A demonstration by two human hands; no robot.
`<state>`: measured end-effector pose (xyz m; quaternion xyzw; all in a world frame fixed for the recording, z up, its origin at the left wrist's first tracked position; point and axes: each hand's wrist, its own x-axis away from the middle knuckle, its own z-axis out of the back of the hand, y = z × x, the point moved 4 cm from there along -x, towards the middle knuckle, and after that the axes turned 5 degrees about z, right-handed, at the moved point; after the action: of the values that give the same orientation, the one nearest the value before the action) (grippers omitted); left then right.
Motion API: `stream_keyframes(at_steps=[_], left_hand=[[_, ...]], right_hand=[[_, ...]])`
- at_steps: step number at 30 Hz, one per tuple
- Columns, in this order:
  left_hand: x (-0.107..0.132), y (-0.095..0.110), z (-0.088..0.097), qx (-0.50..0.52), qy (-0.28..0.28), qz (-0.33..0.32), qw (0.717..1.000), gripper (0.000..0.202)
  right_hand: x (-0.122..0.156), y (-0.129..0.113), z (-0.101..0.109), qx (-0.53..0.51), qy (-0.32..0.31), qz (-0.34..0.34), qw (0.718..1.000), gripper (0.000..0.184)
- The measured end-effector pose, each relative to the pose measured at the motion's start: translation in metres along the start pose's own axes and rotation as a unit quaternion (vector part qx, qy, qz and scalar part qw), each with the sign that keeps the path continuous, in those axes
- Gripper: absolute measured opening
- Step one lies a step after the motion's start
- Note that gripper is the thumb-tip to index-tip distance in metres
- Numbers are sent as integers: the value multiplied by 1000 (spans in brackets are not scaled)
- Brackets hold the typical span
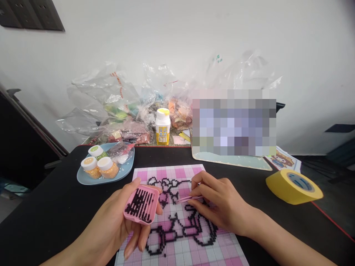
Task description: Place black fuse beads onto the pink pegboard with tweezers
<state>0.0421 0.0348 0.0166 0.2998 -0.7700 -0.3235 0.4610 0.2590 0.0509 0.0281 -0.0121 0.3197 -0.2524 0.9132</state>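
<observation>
Left hand (124, 207): fingers grasped the pink bead tray (138, 220).
Right hand (219, 197): fingers pinched pink tweezers (183, 199) over the black bead outline (161, 232).
Checkered pegboard (224, 251): lay on the surface (158, 157) beneath both hands.

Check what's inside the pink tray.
Black beads fill much of the pink tray, many in rows, more tightly clustered toward the left. Its floor shows between rows; what's directly beneath the beads is covered.

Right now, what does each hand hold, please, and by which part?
Left hand: pink tray, by its sides. Right hand: pink tweezers, behind their tips.
</observation>
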Motion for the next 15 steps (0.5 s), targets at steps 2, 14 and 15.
stream_keyframes(at_steps=[2, 14, 15], left_hand=[[0, -1, 0, -4, 3, 3, 1000, 64], [1, 0, 0, -9, 9, 9, 1000, 63], [1, 0, -1, -9, 11, 8, 1000, 62]], right_hand=[[0, 0, 0, 5, 1, 3, 1000, 12], [-1, -1, -1, 13, 0, 7, 1000, 12], [-1, -1, -1, 14, 1, 6, 1000, 12]])
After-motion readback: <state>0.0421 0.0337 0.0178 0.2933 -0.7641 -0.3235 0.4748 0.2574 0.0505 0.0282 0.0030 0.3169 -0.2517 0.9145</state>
